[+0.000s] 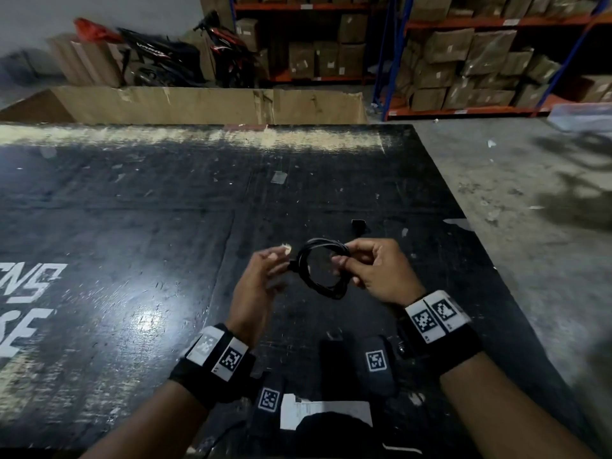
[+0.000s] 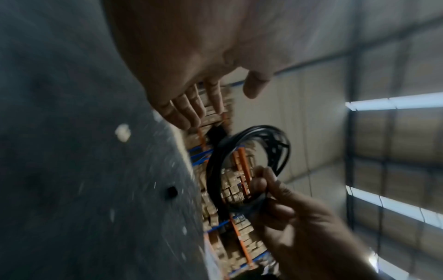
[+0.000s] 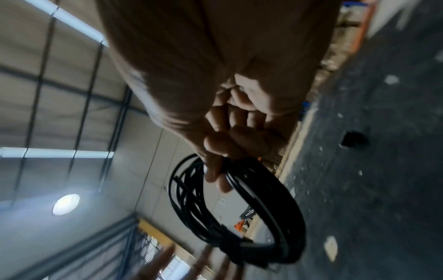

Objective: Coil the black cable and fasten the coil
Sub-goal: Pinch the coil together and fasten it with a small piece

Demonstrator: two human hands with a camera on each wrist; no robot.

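The black cable (image 1: 326, 291) is wound into a small round coil held above the black table (image 1: 165, 210). My right hand (image 1: 364, 263) pinches the coil's right side between thumb and fingers; the right wrist view shows that hand (image 3: 227, 147) gripping the coil (image 3: 275, 204). A black band (image 3: 237, 244) wraps the strands on the side away from my fingers. My left hand (image 1: 276, 261) hovers just left of the coil. In the left wrist view this hand (image 2: 215, 98) has straight fingers apart from the coil (image 2: 212, 170) and holds nothing.
A small black piece (image 1: 359, 224) lies on the table beyond the coil. White paper (image 1: 324, 412) sits at the near edge. A long cardboard box (image 1: 205, 104) stands behind the table, with shelves of boxes (image 1: 463, 61) beyond. Concrete floor (image 1: 530, 193) lies right.
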